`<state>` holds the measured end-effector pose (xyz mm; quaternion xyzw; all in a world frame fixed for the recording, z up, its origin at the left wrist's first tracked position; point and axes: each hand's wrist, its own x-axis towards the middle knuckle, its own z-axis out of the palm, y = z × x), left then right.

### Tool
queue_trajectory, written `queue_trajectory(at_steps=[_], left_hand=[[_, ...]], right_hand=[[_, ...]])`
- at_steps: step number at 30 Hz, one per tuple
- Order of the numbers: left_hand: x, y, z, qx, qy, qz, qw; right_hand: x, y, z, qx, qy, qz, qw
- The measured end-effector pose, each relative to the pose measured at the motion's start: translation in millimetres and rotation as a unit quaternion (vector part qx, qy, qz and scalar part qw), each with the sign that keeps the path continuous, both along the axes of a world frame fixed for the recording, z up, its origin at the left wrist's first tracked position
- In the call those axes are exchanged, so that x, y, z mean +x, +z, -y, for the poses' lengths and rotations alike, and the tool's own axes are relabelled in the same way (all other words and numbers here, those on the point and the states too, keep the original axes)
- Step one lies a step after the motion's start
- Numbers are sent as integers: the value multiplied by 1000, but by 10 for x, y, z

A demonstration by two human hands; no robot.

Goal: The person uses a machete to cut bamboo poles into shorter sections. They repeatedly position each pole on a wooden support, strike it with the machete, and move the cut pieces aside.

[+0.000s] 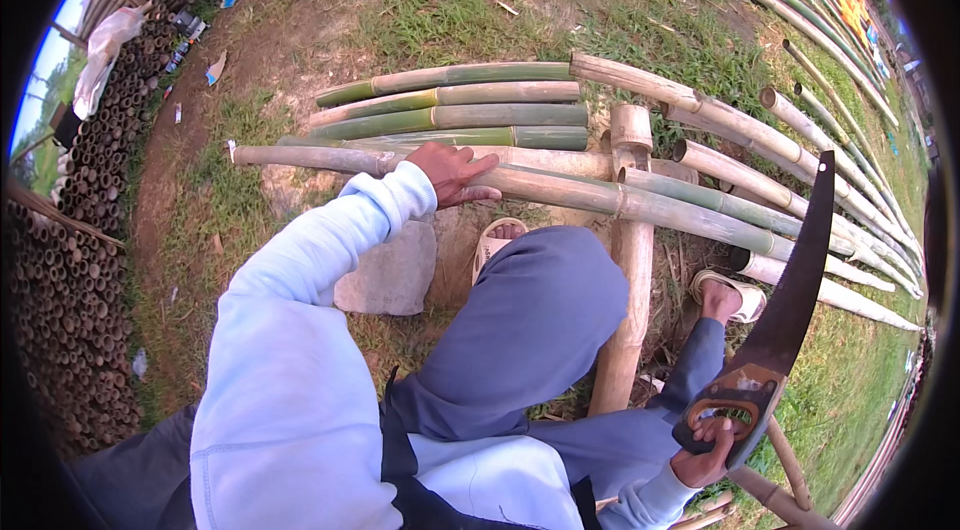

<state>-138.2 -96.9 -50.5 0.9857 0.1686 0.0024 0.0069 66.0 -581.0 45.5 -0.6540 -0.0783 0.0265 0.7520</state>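
Observation:
My left hand grips a long bamboo pole from above, its thumb and fingers bent over the near side. This pole runs from the left across the middle to the right and rests over a thick bamboo crosspiece. At the lower right, my right hand is closed through the handle of a handsaw. The saw's dark blade points upward, apart from the pole. Beyond my left hand lie several green cut bamboo lengths, side by side.
More bamboo poles spread out to the right. A large stack of cut bamboo pieces stands at the left. Below my left forearm lies a pale flat slab. My sandalled feet rest on either side of the crosspiece, with grass beyond.

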Motion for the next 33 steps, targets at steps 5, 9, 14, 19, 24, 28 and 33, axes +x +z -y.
queue_trajectory(at_steps=[5,9,14,19,24,28,33], left_hand=[[187,5,-47,-2,-19,27,999],[292,-53,-114,5,-11,43,999],[374,-50,-69,-27,-10,40,999],[515,-94,53,-24,-19,50,998],[705,-133,91,-32,0,37,999],[740,-266,68,-70,29,79,994],[788,-395,89,-88,38,73,993]], right_hand=[[35,-27,108,5,3,14,1000],[71,-78,145,15,-9,11,1000],[28,-58,117,15,-15,5,1000],[-8,-57,44,4,-37,4,999],[12,-49,99,-7,-8,-9,1000],[11,155,-12,-107,62,17,992],[-112,95,52,-175,105,-22,979]])
